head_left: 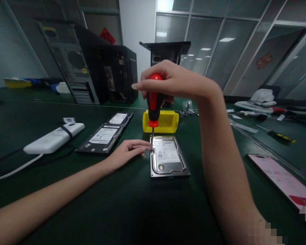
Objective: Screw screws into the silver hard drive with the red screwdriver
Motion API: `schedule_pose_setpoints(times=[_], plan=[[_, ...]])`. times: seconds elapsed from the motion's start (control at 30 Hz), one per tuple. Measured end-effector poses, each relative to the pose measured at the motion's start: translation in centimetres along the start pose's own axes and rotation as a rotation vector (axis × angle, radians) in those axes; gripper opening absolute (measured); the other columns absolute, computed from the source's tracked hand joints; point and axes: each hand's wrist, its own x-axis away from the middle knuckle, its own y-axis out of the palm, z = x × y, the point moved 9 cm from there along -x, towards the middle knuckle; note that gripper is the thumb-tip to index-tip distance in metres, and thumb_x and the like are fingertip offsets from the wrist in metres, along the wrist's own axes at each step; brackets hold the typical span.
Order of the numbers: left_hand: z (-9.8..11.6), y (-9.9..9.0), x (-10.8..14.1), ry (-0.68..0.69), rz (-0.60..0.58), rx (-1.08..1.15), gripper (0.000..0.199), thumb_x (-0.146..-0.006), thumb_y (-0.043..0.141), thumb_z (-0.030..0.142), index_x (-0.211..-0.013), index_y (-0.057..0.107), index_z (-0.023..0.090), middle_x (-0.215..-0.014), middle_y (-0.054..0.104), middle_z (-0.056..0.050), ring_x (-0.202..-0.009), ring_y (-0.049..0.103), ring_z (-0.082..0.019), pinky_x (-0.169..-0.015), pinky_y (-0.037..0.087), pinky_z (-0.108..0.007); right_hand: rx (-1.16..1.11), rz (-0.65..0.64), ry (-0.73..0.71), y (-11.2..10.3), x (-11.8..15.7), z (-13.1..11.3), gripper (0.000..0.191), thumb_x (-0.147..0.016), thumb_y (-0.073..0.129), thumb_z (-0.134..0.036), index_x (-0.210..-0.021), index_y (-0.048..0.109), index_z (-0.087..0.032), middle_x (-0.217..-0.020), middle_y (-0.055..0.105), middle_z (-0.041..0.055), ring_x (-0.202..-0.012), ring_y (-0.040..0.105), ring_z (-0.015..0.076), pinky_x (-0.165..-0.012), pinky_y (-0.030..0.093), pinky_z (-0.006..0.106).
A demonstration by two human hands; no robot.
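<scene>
A silver hard drive lies label up on the green table in front of me. Wrapped around the handle of a red and black screwdriver, my right hand holds it upright above the drive. The screwdriver's tip meets the drive's left edge, near a corner of the label. My left hand rests on the table with fingers stretched out, its fingertips at that same edge beside the tip. Just behind the drive stands a yellow plastic box. Any screw under the tip is too small to make out.
Two more hard drives lie to the left, near a white power strip with cables. Black computer cases stand behind. On the right are a phone, a yellow and black screwdriver and assorted tools.
</scene>
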Motion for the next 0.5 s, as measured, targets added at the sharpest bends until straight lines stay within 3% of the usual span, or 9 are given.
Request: schedule_pose_setpoints(times=[0.13, 0.2, 0.3, 0.5], plan=[[0.05, 0.04, -0.04, 0.000, -0.001, 0.015, 0.032, -0.088, 0.057, 0.031, -0.116, 0.065, 0.018, -0.112, 0.070, -0.008, -0.084, 0.064, -0.017, -0.083, 0.049, -0.033, -0.028, 0.011, 0.066, -0.08, 0.19, 0.39, 0.037, -0.094, 0.041, -0.045, -0.084, 0.063, -0.017, -0.069, 0.058, -0.0017, -0.055, 0.050, 0.0050, -0.044, 0.037, 0.015], [0.03, 0.07, -0.06, -0.002, -0.001, 0.018, 0.032, -0.088, 0.057, 0.031, -0.116, 0.065, 0.017, -0.112, 0.069, -0.008, -0.084, 0.064, -0.017, -0.083, 0.049, -0.033, -0.066, -0.001, 0.061, 0.00, 0.26, 0.32, 0.038, -0.097, 0.034, -0.038, -0.085, 0.062, -0.014, -0.073, 0.058, 0.0011, -0.056, 0.051, 0.0065, -0.043, 0.039, 0.017], [0.02, 0.09, -0.08, 0.002, -0.004, 0.019, 0.032, -0.088, 0.057, 0.031, -0.116, 0.065, 0.018, -0.112, 0.069, -0.008, -0.085, 0.064, -0.017, -0.083, 0.049, -0.032, -0.139, -0.039, 0.067, 0.27, 0.29, 0.50, 0.028, -0.096, 0.034, -0.025, -0.089, 0.058, -0.013, -0.085, 0.060, 0.0045, -0.071, 0.058, 0.0107, -0.046, 0.043, 0.017], [-0.11, 0.02, -0.03, -0.007, 0.002, 0.015, 0.032, -0.088, 0.058, 0.032, -0.116, 0.065, 0.019, -0.111, 0.070, -0.007, -0.084, 0.064, -0.017, -0.084, 0.049, -0.033, -0.260, -0.056, 0.120, 0.23, 0.53, 0.90, 0.020, -0.094, 0.044, -0.029, -0.093, 0.062, -0.021, -0.092, 0.064, -0.0025, -0.078, 0.061, 0.0083, -0.055, 0.048, 0.014]])
